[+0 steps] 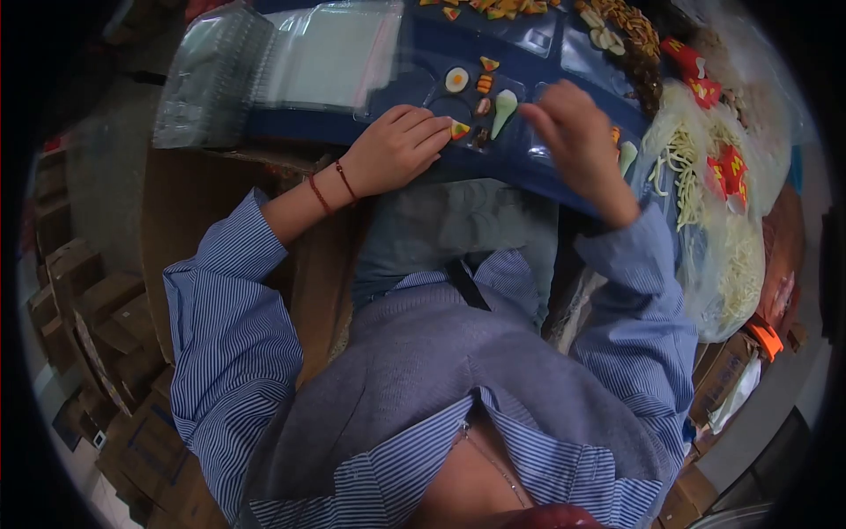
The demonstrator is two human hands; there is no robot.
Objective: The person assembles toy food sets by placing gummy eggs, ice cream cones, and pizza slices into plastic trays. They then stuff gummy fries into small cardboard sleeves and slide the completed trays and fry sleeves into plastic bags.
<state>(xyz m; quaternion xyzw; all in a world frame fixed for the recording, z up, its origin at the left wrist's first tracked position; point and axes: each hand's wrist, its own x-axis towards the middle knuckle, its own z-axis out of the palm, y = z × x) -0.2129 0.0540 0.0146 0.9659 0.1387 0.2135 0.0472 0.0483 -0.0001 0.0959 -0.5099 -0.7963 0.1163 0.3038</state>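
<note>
My left hand (401, 148), with red cord bracelets on its wrist, reaches over the near edge of a clear plastic tray on the blue tabletop. Its fingers lie together and curl down, closed on a small yellow, green and red fruit wedge (460, 130) at the fingertips. Just beyond sit a miniature fried egg (456, 80), an orange striped piece (484, 83), a brown piece (482, 107) and a dark bit (480, 137). A pale green leafy vegetable piece (504, 113) lies between my hands. Motion blurs my right hand (573, 132), raised over the tray's right side, thumb apart from its fingers.
A stack of clear plastic packaging (211, 84) stands at the left, beside flat clear sleeves (330, 57). More small pieces (502, 7) are heaped at the back. Bags of pale noodle-like strands (745, 273) and red packets (730, 169) are at the right; cardboard boxes (115, 309) lie lower left.
</note>
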